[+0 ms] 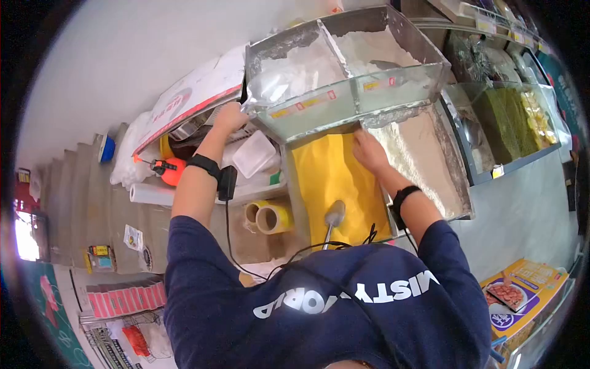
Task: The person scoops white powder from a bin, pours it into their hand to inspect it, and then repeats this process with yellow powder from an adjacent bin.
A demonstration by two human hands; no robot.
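My left hand point(230, 117) is closed at the front left corner of the glass-fronted bin point(313, 111), close to a white cardboard box point(203, 86). Whatever its fingers hold, if anything, is hidden. Over the top right part of the yellow powder point(319, 166), my right hand point(369, 150) is curled near the divider beside the pale flour point(424, 154). Its fingertips cannot be made out. A metal scoop point(335, 214) rests on the yellow powder, its handle toward my body.
The upper bin has two compartments of white flour point(307, 64). Left of the yellow powder are tape rolls point(273, 219), a white plastic tray point(254, 154) and a red-orange bottle point(173, 171). A cable point(228, 221) hangs from my left wrist. Glass bins with green goods point(516, 120) stand right.
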